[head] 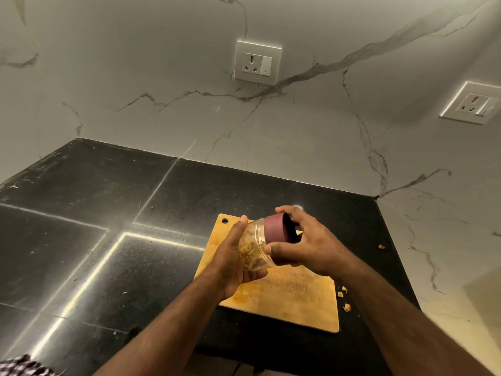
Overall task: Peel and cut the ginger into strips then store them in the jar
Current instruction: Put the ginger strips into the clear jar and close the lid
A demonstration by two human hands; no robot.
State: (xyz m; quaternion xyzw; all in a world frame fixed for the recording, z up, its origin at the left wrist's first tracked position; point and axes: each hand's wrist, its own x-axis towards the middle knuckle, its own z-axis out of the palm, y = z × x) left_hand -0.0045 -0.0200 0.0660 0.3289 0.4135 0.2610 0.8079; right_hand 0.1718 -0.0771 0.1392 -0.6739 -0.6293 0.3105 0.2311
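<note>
Closing the jar: we hold the clear jar [253, 252], filled with ginger strips [248, 253] and tipped on its side above the cutting board [287, 297], with our left hand [233, 260] curled round its body. Our right hand [306, 241] grips the maroon lid [276, 229] at the mouth. To finish well, we judge the lid should sit square on the threads before turning, the left hand bracing firmly against the twist.

Clear jar [253, 249] tilted — ginger strips [248, 255] inside, maroon lid [275, 232] seemingly on.
</note>
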